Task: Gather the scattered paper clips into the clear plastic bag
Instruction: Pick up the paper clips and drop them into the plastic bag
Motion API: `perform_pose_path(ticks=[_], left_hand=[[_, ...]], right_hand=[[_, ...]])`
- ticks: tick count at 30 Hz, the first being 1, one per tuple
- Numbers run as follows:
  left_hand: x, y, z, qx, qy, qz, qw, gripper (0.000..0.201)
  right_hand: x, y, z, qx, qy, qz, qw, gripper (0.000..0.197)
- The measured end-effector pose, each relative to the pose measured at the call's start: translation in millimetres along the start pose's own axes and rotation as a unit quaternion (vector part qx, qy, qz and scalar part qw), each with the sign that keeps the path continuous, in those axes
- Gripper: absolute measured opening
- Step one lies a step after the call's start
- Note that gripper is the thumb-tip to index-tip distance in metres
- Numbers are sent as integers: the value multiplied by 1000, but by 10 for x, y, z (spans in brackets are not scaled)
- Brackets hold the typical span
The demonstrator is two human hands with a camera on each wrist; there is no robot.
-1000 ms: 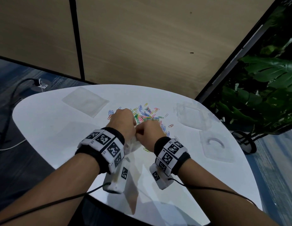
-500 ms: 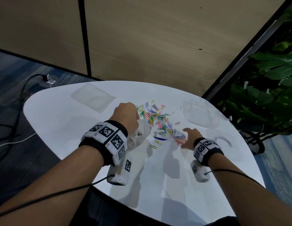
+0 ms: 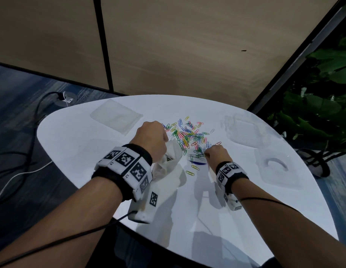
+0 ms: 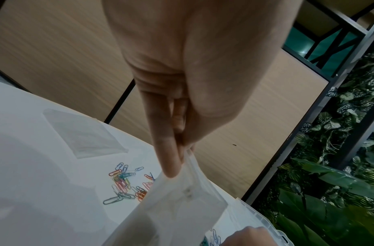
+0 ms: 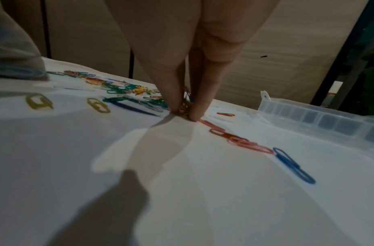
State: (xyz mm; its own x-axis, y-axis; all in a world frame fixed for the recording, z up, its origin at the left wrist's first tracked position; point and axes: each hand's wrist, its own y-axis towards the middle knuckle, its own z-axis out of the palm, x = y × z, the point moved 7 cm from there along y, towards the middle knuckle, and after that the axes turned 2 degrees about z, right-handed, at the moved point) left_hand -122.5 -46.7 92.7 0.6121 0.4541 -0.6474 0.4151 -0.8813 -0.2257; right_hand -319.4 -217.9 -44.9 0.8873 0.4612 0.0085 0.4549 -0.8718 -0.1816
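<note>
My left hand (image 3: 152,139) pinches the rim of the clear plastic bag (image 3: 169,158), which hangs just below it. Between my hands and beyond them lie the scattered paper clips (image 3: 189,135). My right hand (image 3: 217,154) pinches a few clips against the white table (image 3: 75,151).

Light falls from above onto the white table (image 3: 110,151), which glares pale while the surroundings stay dim. Soft double shadows spread across the lower frame. Both wrist views are murky and blurred, lines bending at the edges.
</note>
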Motion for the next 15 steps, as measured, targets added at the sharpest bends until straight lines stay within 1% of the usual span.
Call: perform_pose_path(ticks=[3,5,6,7,8,9,10,11,12,13,14,15], left_hand=[[-16,-6,12,2,6,4,1000,24],[-19,-5,13,4,8,5,1000,24],[-21,-3,9,5,9,5,1000,25],[-24,-3,5,5,9,4,1000,25],[-30,-4,0,5,9,3,1000,25],[-33,-6,-6,3,9,2,1000,26],[-38,-11,-12,1,9,0,1000,27],[-39,-18,-16,-2,11,-1,1000,26],[-37,-24,-16,-4,14,-4,1000,25],[-36,-30,-16,-5,17,-5,1000,24],[-36,-33,-14,-5,19,-6,1000,22],[-39,-41,-13,-4,20,-5,1000,20]], right_hand=[[-199,-19,-101,-14,117,81,990,19],[-353,-57,-193,-35,226,126,965,14],[-405,-84,-228,-41,294,148,943,12],[-418,-128,-277,-42,373,166,912,8],[-381,-162,-330,-40,459,170,871,5],[-290,-203,-409,-33,549,163,819,2],[-164,-232,-493,-22,637,145,757,2],[-4,-279,-598,-2,702,123,702,7],[170,-335,-691,27,741,99,663,12],[349,-409,-777,61,758,76,644,16],[527,-490,-843,98,762,53,638,18],[677,-571,-885,130,755,31,642,17]])
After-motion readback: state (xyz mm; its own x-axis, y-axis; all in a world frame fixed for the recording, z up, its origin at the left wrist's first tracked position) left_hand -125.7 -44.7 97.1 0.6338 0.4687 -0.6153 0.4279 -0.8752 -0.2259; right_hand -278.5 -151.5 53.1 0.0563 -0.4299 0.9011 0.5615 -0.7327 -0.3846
